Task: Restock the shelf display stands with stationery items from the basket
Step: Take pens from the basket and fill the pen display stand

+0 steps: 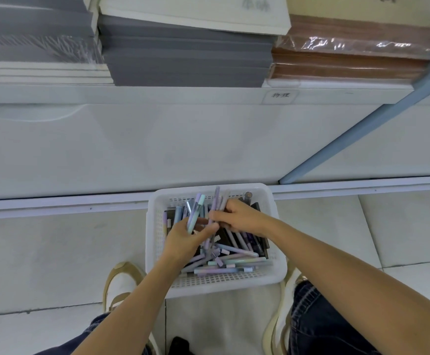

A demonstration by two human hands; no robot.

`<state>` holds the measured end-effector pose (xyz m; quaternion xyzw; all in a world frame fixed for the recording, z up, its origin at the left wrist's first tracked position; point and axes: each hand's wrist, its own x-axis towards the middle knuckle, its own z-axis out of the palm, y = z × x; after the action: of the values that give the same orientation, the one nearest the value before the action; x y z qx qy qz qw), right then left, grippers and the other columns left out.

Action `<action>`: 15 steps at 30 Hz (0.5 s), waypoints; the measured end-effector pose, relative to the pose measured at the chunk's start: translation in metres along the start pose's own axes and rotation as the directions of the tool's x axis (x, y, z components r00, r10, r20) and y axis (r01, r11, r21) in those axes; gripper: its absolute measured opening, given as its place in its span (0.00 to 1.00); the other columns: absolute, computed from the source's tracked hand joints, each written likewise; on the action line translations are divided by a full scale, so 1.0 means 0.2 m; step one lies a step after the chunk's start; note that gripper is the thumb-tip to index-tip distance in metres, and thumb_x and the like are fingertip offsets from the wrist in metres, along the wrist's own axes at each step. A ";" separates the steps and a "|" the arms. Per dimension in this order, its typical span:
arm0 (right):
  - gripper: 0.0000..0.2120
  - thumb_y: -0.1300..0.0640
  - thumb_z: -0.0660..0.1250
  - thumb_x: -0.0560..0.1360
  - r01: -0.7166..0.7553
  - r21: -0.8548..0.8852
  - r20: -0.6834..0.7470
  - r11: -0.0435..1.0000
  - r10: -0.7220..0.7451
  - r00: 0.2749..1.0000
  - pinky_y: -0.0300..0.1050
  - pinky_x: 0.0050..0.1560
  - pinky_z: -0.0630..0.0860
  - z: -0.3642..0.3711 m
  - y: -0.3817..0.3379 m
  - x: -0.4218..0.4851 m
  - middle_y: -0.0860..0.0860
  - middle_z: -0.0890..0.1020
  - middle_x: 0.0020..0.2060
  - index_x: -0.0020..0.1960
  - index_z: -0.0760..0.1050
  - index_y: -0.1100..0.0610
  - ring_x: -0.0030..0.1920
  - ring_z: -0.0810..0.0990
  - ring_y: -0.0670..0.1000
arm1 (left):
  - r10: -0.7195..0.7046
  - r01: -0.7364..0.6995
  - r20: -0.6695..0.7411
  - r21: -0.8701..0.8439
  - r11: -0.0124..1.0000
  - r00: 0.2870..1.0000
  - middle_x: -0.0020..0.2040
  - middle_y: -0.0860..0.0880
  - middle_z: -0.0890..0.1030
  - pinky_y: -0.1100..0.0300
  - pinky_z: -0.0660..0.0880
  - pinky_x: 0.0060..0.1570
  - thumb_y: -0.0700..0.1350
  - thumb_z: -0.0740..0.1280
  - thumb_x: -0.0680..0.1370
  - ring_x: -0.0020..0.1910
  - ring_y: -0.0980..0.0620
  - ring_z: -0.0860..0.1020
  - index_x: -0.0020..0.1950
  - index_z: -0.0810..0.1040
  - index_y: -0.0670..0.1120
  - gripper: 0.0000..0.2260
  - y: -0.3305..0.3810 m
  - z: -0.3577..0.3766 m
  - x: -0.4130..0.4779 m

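Note:
A white perforated plastic basket (pixel 157 242) sits on the floor between my feet, against the base of the shelf unit. It holds several pastel pens (pixel 231 263) in purple, mint and blue, lying jumbled. My left hand (pixel 183 242) is inside the basket and grips a small bunch of pens (pixel 196 211) that stick up and away from me. Just to its right, my right hand (pixel 239 216) holds a few purple and grey pens (pixel 217 201) upright. The fingers of both hands nearly touch over the basket's middle.
The white shelf front (pixel 157 144) rises just behind the basket, with a small label (pixel 280 95) on its edge. Stacks of grey (pixel 188 60), white (pixel 39 73) and brown wrapped paper (pixel 349 62) lie on the shelf. A blue upright (pixel 362 129) slants at right. My shoes (pixel 121 283) flank the basket.

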<state>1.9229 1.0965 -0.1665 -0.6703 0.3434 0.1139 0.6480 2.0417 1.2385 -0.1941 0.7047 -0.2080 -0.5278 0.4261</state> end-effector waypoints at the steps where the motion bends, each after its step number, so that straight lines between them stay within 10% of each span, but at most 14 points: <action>1: 0.15 0.51 0.63 0.80 -0.003 0.042 0.047 0.999 0.001 0.999 0.34 0.25 0.63 0.02 -0.01 0.00 0.47 0.72 0.25 0.47 0.81 0.60 0.24 0.65 0.44 | 0.001 -0.001 0.034 -0.018 1.000 0.999 0.39 0.48 0.85 0.69 0.77 0.38 0.54 0.75 0.70 0.39 0.56 0.83 0.45 0.83 0.47 0.12 0.01 0.01 -0.01; 9: 0.10 0.49 0.62 0.81 -0.018 0.241 -0.011 0.970 0.021 1.000 0.35 0.25 0.63 0.05 0.01 0.01 0.47 0.75 0.29 0.53 0.76 0.55 0.25 0.66 0.44 | -0.069 0.078 0.077 -0.130 0.988 0.995 0.29 0.45 0.81 0.65 0.75 0.29 0.47 0.69 0.77 0.27 0.53 0.80 0.38 0.78 0.40 0.13 0.01 -0.01 -0.05; 15: 0.09 0.51 0.65 0.79 -0.148 -0.178 -0.283 0.973 0.093 0.954 0.36 0.33 0.73 0.04 0.15 0.04 0.50 0.83 0.39 0.53 0.77 0.57 0.27 0.76 0.41 | -0.084 0.062 -0.089 -0.224 0.973 0.993 0.30 0.43 0.82 0.62 0.78 0.31 0.44 0.64 0.80 0.28 0.51 0.80 0.43 0.80 0.36 0.13 -0.03 -0.08 -0.04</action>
<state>1.9131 1.1037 -0.1954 -0.7180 0.4569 0.0933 0.5168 2.0518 1.2543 -0.1927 0.6851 -0.1011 -0.5279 0.4916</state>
